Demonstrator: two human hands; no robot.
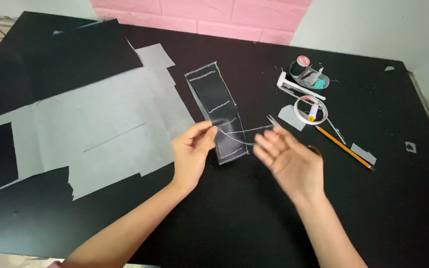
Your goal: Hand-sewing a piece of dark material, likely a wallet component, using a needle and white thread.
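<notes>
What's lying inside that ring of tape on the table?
Inside the tape roll lies a small white tube with a yellow cap, on the black table. Whatever is beneath the tube is hidden.

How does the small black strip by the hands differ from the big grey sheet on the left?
The black strip is narrow, dark and edged with pale stitch lines; the grey sheet is broad, pale and irregularly cut. The left hand touches the strip; the sheet lies untouched. Both lie flat on the black table.

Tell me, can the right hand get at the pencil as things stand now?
Probably yes. The right hand is open beside the pencil, which lies flat on the table with nothing on top. Only the tape roll sits near its upper end, so the way looks free.
</notes>
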